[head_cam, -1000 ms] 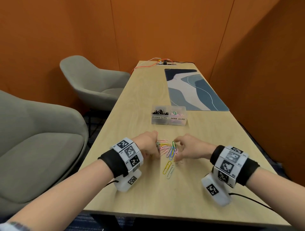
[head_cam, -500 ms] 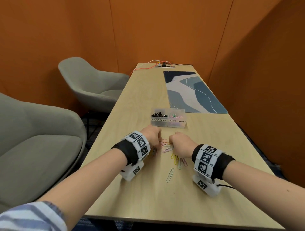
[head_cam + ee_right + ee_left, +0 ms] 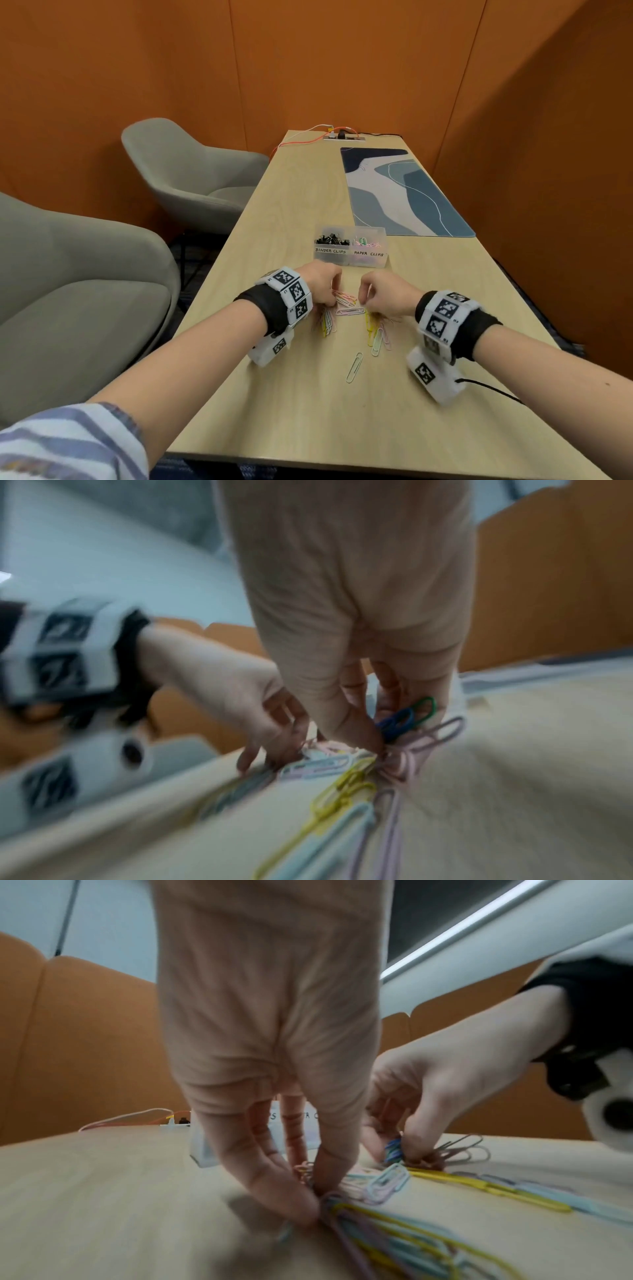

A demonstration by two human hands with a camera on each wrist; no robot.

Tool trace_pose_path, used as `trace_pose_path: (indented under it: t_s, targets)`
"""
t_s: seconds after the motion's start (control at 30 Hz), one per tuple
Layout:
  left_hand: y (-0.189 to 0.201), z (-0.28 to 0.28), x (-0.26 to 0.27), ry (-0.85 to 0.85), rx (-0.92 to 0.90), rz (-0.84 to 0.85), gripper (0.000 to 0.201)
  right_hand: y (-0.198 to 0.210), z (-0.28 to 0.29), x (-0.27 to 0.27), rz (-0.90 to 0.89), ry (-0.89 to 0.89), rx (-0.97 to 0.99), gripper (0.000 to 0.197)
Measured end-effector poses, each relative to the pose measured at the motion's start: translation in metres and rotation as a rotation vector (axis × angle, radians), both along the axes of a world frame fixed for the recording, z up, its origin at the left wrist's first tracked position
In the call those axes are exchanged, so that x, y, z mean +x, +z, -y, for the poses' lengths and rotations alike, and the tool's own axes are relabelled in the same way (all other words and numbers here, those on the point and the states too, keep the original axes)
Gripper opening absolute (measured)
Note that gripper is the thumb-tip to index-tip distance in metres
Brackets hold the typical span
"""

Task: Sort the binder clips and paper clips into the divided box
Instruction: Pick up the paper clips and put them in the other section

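I hold one bunch of paper clips (image 3: 327, 322) pinched in my left hand (image 3: 322, 286) and another in my right hand (image 3: 385, 298); the divided box (image 3: 351, 251) lies straight ahead of both grips, the paper-clip compartment nearer my right.

Person's arms as seen from the head camera. The left forearm (image 3: 191, 346) is emerging bare from a rolled sleeve (image 3: 68, 442) carrying blue, white and grey stripes. Each wrist is wearing a black fabric cuff: the left cuff (image 3: 265, 310) and the right cuff (image 3: 478, 334). A band of white blocks printed with black square fiducial markers is wrapping the left wrist (image 3: 291, 294) and the right wrist (image 3: 442, 317). A white padded camera housing, also bearing a marker, is hanging beneath the left wrist (image 3: 272, 347) and the right wrist (image 3: 433, 378). A thin black cable (image 3: 489, 389) is running from the right housing toward the near right.
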State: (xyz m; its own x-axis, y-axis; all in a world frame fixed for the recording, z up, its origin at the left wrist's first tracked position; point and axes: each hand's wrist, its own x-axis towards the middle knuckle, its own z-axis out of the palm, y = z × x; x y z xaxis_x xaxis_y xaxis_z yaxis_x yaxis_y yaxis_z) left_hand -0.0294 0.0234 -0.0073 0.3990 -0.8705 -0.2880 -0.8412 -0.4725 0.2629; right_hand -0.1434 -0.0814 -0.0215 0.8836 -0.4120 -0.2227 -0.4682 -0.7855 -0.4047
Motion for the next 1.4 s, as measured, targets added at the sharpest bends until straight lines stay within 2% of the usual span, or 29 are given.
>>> trace_pose_path:
  t_s: [0.1, 0.17, 0.27, 0.33, 0.37, 0.47, 0.53, 0.6, 0.7, 0.8, 0.93, 1.0, 1.07, 1.1, 1.13, 1.23, 1.4]
  targets:
    - [0.000, -0.001, 0.006, -0.016, -0.003, -0.009, 0.034, 0.012, 0.015, -0.004, 0.067, -0.144, 0.367, 0.019]
    - [0.000, -0.002, 0.010, -0.015, -0.020, -0.040, 0.032, 0.027, 0.023, -0.002, 0.133, -0.175, 0.453, 0.021]
    - [-0.002, -0.001, 0.015, -0.031, -0.027, -0.023, 0.024, 0.050, 0.039, 0.015, 0.319, -0.268, 0.398, 0.021]
    - [-0.005, 0.001, 0.019, -0.016, -0.037, -0.068, 0.011, 0.059, 0.053, 0.034, 0.432, -0.359, 0.303, 0.021]
    - [-0.007, 0.002, 0.021, -0.006, -0.044, -0.098, 0.006, 0.061, 0.059, 0.043, 0.469, -0.399, 0.247, 0.023]
    - [-0.012, 0.003, 0.026, 0.012, -0.070, -0.166, 0.010, 0.056, 0.071, 0.063, 0.484, -0.421, 0.139, 0.035]
    - [-0.011, 0.004, 0.029, 0.016, -0.088, -0.215, 0.009, 0.050, 0.073, 0.069, 0.402, -0.369, 0.121, 0.035]
    - [-0.004, 0.006, 0.033, 0.033, -0.115, -0.283, 0.013, 0.045, 0.074, 0.069, 0.336, -0.308, 0.087, 0.027]
    - [0.015, 0.015, 0.039, 0.097, -0.224, -0.403, 0.023, 0.043, 0.070, 0.058, 0.397, -0.264, 0.022, 0.029]
    - [0.035, 0.037, 0.045, 0.169, -0.364, -0.390, 0.023, 0.036, 0.056, 0.033, 0.389, -0.207, -0.015, 0.034]
    - [0.049, 0.073, 0.047, 0.268, -0.457, -0.358, 0.018, 0.014, 0.034, -0.004, 0.079, 0.110, 0.047, 0.035]
    - [0.047, 0.089, 0.046, 0.288, -0.429, -0.357, 0.019, 0.002, 0.022, -0.009, -0.007, 0.269, 0.039, 0.048]
    - [0.044, 0.102, 0.042, 0.290, -0.387, -0.338, 0.019, -0.009, 0.015, -0.009, -0.037, 0.341, 0.039, 0.070]
    - [0.044, 0.106, 0.039, 0.281, -0.361, -0.305, 0.015, -0.012, 0.014, -0.007, -0.044, 0.355, 0.026, 0.074]
    - [0.044, 0.108, 0.036, 0.265, -0.346, -0.269, 0.007, -0.014, 0.014, -0.007, -0.055, 0.364, -0.008, 0.074]
    - [0.041, 0.111, 0.033, 0.259, -0.327, -0.217, 0.027, -0.014, 0.010, -0.007, -0.021, 0.415, -0.171, 0.065]
    - [0.049, 0.093, 0.026, 0.200, -0.355, -0.078, 0.025, -0.010, -0.004, -0.003, 0.059, 0.440, -0.316, 0.041]
